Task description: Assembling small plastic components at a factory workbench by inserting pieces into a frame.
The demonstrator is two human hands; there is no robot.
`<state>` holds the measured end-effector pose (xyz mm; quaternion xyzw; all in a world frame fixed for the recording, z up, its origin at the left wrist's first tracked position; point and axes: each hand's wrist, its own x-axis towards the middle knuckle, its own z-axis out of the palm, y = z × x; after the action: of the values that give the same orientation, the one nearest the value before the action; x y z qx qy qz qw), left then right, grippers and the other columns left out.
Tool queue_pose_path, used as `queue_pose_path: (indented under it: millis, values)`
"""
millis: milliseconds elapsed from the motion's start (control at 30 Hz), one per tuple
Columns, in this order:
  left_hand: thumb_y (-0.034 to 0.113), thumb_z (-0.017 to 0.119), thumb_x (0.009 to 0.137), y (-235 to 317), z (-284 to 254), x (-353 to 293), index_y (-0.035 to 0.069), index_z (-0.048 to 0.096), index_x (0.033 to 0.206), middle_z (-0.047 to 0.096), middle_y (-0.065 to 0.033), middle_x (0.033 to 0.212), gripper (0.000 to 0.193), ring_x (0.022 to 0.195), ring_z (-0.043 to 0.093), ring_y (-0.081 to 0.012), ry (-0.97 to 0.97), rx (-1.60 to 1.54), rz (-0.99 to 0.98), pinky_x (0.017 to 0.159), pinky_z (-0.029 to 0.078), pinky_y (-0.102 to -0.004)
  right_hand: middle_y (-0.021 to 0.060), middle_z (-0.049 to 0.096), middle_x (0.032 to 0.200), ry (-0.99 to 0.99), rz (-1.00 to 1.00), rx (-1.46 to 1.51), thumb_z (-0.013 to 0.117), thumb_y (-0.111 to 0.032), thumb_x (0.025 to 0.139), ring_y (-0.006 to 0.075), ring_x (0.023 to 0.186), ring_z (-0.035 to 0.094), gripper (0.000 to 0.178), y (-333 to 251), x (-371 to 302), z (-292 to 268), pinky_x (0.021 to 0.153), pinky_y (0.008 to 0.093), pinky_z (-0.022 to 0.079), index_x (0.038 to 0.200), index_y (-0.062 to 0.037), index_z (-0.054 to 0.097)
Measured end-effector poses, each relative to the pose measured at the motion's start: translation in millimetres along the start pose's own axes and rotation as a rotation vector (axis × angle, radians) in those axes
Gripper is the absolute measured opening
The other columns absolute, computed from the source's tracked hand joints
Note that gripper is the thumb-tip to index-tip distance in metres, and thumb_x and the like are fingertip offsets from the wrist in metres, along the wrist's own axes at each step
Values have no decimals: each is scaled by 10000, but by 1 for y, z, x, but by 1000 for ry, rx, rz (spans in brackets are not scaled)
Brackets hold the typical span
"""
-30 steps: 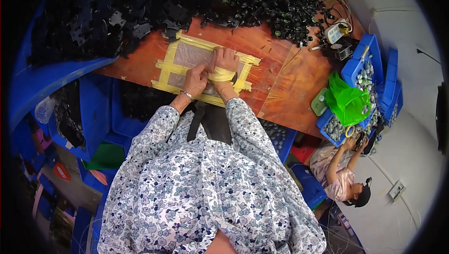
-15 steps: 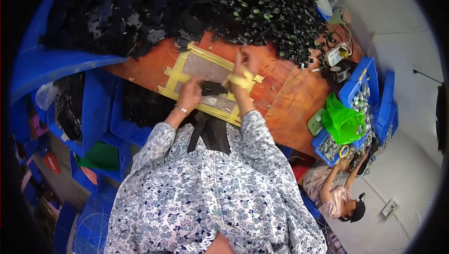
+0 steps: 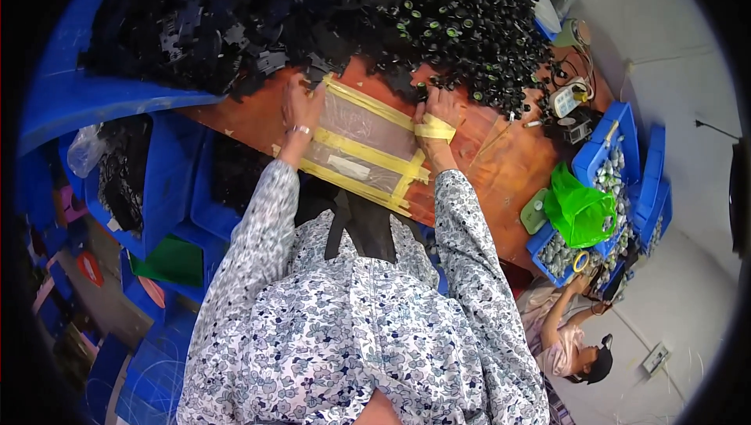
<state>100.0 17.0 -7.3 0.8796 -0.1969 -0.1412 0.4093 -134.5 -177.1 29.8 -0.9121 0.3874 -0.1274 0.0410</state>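
One each side of taped sheet (image 3: 368, 126): left hand (image 3: 303, 106); right hand (image 3: 438, 108), nearer round black bits (image 3: 461, 45) ahead; both open or closed, cannot tell

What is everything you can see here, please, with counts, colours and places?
table: one, orange-brown, centre
taped sheet: one, clear with yellow tape, on the table
flat parts: many, black, back left
round parts: many, black and green, back right
bins: several, blue, both sides
bag: one, green, over right bins
tape ring: one, yellow, below bag
power strip: one, white, right table end
co-worker: one, pale pink top, lower right
left hand: one, floral-sleeved, sheet's left edge
right hand: one, yellow-banded, sheet's far right corner
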Motion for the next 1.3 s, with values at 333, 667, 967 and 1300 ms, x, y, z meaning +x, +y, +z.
queue_pose_path:
  millis: [333, 667, 967, 1300]
  values:
    - [86, 763, 800, 53, 31, -61, 52, 580, 822, 627, -75, 622, 188, 438, 576, -187, -257, -589, -484, 376, 431, -348, 133, 726, 927, 64, 776, 759, 757, -110, 729, 283, 815, 703, 409, 14, -51, -8, 743, 385, 535, 1131, -120, 681]
    - [297, 751, 815, 64, 8, -132, 69, 587, 1028, 665, -180, 915, 352, 833, 657, -444, -487, 377, 389, 720, 508, -559, 139, 673, 925, -136, 280, 139, 699, -159, 749, 343, 929, 650, 473, 21, -94, -42, 827, 465, 478, 1212, -106, 620]
    - [76, 797, 789, 93, 28, -89, 162, 637, 1209, 497, -142, 1316, 458, 1108, 610, -393, -625, 335, 692, 851, 552, -505, 122, 617, 1127, 98, 367, 212, 763, -230, 799, 328, 1053, 591, 389, 8, -124, -55, 846, 468, 450, 1157, -133, 648]
    - [505, 861, 743, 56, 4, -103, 30, 618, 1041, 667, -180, 1029, 612, 977, 652, -386, -351, 428, 178, 784, 530, -483, 42, 666, 1065, 6, -360, 163, 662, -65, 734, 282, 1006, 602, 229, 19, -86, -69, 946, 488, 423, 959, -109, 662]
